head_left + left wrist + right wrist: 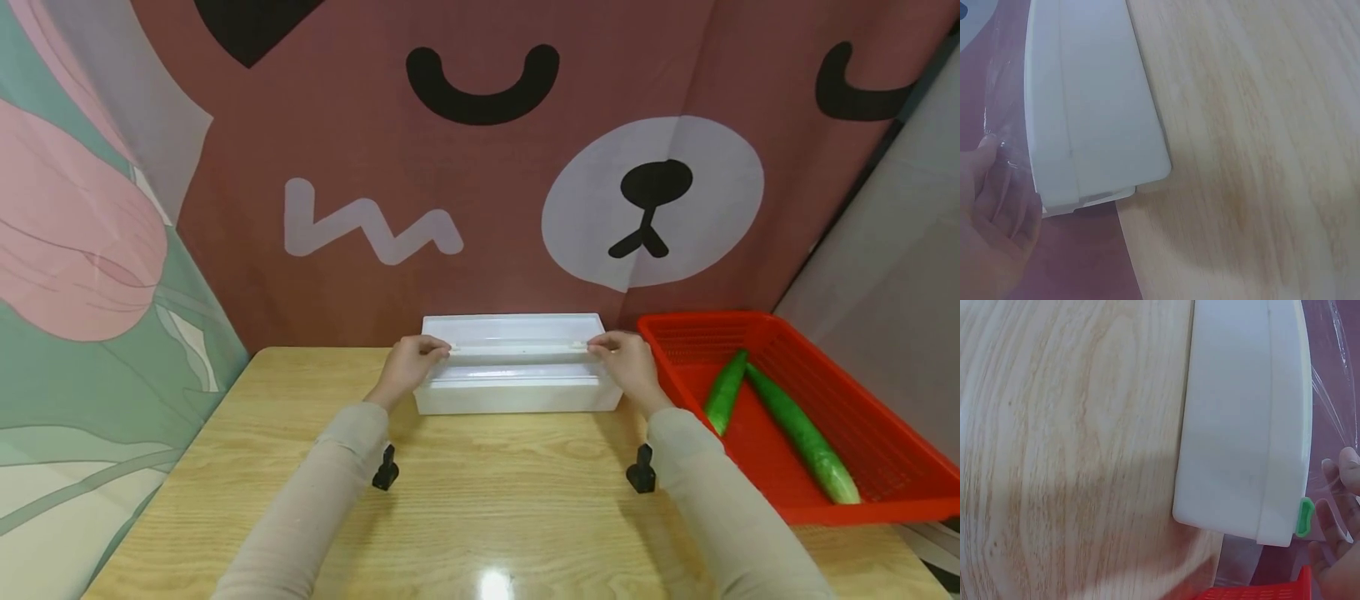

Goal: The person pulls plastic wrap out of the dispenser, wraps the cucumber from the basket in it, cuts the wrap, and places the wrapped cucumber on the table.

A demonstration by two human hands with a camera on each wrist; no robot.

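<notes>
pinching thin, clear plastic film point(1010, 112) with the left hand point(407, 364), in a narrow grip of thumb and fingers, near the left end of a long, white, rectangular plastic box point(517, 398). pinching the same film near the right end with the right hand point(632, 364), likewise in a narrow grip, with gathered creases running to the thumb in the right wrist view. cannot tell how taut between the two.

seen at the far side of a glossy, pale wood-grain table point(517, 483): the white box, open along the top. at its right end, close to the right hand: a small green plastic tab point(1304, 517).

just right of the box: a shallow red plastic basket point(862, 383) with slotted sides, with two long green cucumbers point(810, 433) inside, leaning together at the far ends. under the cuffs of two pale beige sleeves point(322, 492): small black fittings point(386, 469). behind everything: a brown fabric backdrop point(487, 167) printed with a bear's face.
</notes>
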